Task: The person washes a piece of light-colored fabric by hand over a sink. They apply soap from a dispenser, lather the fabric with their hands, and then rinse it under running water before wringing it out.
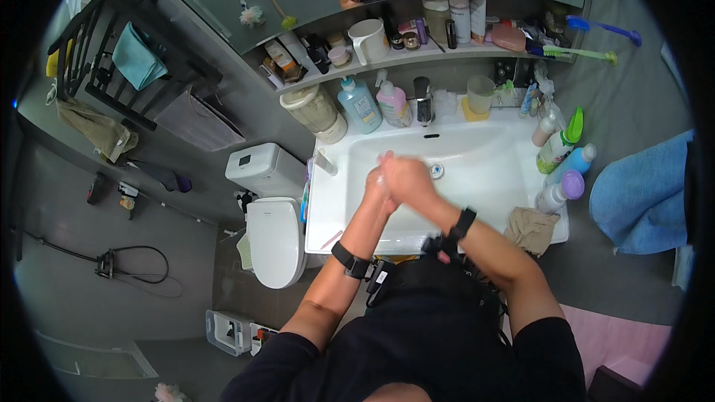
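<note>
Over the white washbasin [480, 167], my left hand [377, 187] and my right hand [410, 180] are pressed together. The curled right hand wraps around part of the left and is blurred. A whitish, wet-looking patch shows on the left hand, whose fingers are mostly covered. Just right of the hands is the drain stopper [437, 171]. The chrome faucet [424, 103] stands behind them, and no water stream can be made out. Left of the faucet are a pink pump bottle [395, 106] and a light blue pump bottle [360, 107].
Several bottles [554, 151] line the basin's right rim, near a crumpled beige cloth [532, 230]. A clear cup [480, 95] sits on a yellow sponge [475, 113]. Above runs a crowded shelf [329, 75]. A toilet [275, 245] stands left; a blue towel [642, 195] hangs right.
</note>
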`<state>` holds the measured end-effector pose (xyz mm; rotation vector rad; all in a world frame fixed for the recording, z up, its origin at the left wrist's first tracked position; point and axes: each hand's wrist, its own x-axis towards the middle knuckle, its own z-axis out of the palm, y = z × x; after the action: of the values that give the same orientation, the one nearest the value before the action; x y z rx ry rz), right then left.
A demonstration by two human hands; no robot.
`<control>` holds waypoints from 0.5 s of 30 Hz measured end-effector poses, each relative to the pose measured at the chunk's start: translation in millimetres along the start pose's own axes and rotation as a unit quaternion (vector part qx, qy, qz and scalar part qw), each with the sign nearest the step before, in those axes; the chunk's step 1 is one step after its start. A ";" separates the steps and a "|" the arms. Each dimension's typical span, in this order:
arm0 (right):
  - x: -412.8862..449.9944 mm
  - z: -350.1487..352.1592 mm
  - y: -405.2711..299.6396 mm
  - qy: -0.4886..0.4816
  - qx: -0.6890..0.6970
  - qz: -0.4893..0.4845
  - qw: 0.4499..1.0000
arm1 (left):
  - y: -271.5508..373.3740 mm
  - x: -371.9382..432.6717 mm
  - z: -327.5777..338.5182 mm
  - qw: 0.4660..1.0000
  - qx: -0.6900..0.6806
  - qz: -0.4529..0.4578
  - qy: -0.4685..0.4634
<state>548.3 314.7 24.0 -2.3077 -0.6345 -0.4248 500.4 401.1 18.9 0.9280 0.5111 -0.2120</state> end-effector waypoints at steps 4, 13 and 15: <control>8.0 3.1 -0.5 -0.005 -0.027 0.006 1.000 | 13.9 -17.3 9.5 0.998 0.047 0.032 -0.013; 16.4 -38.7 52.2 -0.135 0.416 0.275 0.856 | 46.8 -23.3 12.9 0.992 0.030 0.069 -0.097; 7.3 -51.5 41.3 -0.203 0.557 0.327 0.736 | 62.1 -27.7 3.5 0.983 0.019 0.108 -0.146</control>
<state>570.8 254.7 41.4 -1.2530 -0.1120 0.6761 501.8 433.7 78.7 0.9632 0.1344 -0.1586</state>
